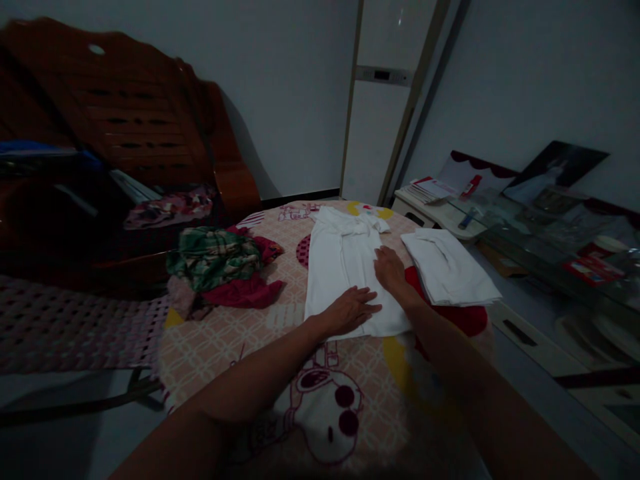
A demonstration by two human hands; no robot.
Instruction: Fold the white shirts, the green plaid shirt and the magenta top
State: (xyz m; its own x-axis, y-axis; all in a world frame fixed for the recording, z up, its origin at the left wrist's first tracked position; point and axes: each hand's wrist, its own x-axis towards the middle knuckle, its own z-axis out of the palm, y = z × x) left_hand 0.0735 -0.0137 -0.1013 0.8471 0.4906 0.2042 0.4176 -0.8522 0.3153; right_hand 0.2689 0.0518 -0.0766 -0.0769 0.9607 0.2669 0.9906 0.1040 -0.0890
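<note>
A white shirt (pixel 327 267) lies lengthwise on the round, cloth-covered table (pixel 200 360), partly folded, with a small sleeve-like part showing at its far right. My left hand (pixel 351 310) rests flat on the lower part of the shirt, its fingers stretched out. At the shirt's right edge, my right hand (pixel 390 270) is closed with curled fingers on the fabric; its fingertips are partly hidden. Just right of that hand sits a neat stack of folded white cloth (pixel 455 270).
Crumpled green plaid and dark pink clothes (pixel 220 263) lie at the table's left. A wooden bench (pixel 135 120) stands behind them, with a woven seat (pixel 85 323) nearer. To the right is a glass-topped cabinet (pixel 540 233) holding assorted items. A tall white appliance (pixel 373 133) stands at the back.
</note>
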